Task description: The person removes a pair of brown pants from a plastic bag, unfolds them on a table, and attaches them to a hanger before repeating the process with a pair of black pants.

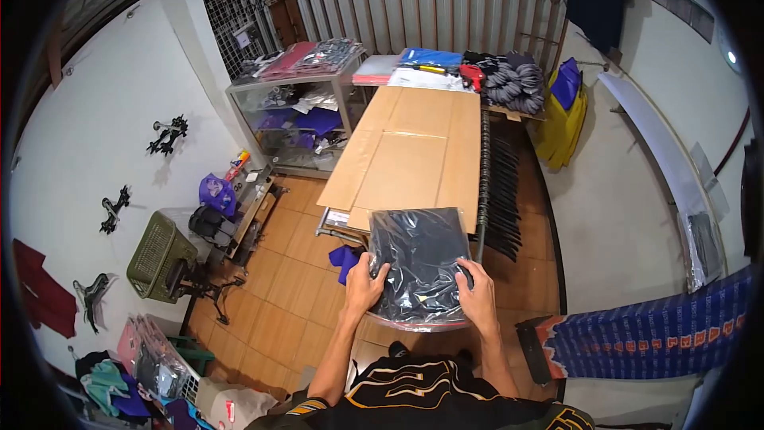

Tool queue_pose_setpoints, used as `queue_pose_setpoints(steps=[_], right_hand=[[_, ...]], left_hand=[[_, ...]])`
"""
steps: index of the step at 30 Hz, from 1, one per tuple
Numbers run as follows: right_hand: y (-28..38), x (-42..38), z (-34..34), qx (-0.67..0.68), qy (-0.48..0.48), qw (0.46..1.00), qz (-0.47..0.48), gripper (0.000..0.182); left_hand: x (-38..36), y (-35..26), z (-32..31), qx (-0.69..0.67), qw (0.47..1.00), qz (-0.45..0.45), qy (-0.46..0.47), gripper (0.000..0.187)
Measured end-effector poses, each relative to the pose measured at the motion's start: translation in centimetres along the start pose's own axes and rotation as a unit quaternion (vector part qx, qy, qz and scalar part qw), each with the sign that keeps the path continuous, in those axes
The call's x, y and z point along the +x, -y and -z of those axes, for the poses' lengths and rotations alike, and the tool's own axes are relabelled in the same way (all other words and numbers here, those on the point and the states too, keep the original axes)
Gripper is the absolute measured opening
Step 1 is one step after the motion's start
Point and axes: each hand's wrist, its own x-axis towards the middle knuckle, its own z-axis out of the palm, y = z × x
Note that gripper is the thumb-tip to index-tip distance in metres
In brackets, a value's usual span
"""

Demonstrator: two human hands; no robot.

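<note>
A folded black garment in a clear plastic bag point(420, 255) is held flat in front of me, its far end overlapping the near edge of a cardboard-covered table point(406, 167). My left hand point(364, 285) grips the bag's left side, thumb on top. On the opposite side my right hand point(476, 291) is closed round the edge, thumb also over the plastic. A red strip runs along the bag's near end. The fingers under the bag are hidden.
Black hangers point(503, 199) hang along the table's right side. At its far end lie a red tape dispenser point(471, 76), a blue packet point(430, 57) and bundled grey cords point(513, 84). A glass cabinet point(298, 84) stands back left, a green basket point(157, 259) left. Purple cloth point(344, 261) is below the table.
</note>
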Motion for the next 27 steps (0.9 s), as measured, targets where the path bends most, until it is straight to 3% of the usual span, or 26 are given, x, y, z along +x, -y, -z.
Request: queue_pose_setpoints(steps=[5,13,16,17,21,24,27], right_hand=[[0.3,1.6,-3.8,-0.015,-0.006,0.999,-0.03,0.03],[-1.5,6.4,-6.7,-0.01,-0.007,0.996,-0.089,0.048],[-2.3,8.9,-7.9,0.002,0.004,0.994,-0.106,0.048],[-3.0,9.7,-8.6,0.002,0.001,0.994,-0.106,0.048],[-6.4,13.5,-11.8,-0.021,-0.004,0.993,-0.112,0.052],[-8.3,16.4,-13.6,-0.055,-0.007,0.991,-0.122,0.054],[-9.7,19.3,-15.1,-0.088,0.0,0.989,-0.121,0.056]], left_hand=[[3.7,2.1,2.3,-0.008,0.998,0.06,0.029,0.04],[8.3,5.6,1.9,-0.151,0.987,0.034,0.054,0.056],[11.0,6.7,1.7,-0.127,0.987,0.046,0.085,0.062],[12.1,8.2,0.5,-0.174,0.982,0.034,0.066,0.059],[17.3,9.5,-0.6,-0.143,0.989,0.031,0.03,0.043],[21.6,11.1,-1.7,-0.08,0.994,0.03,0.066,0.043],[25.1,12.9,-3.6,-0.025,0.998,0.005,0.064,0.03]])
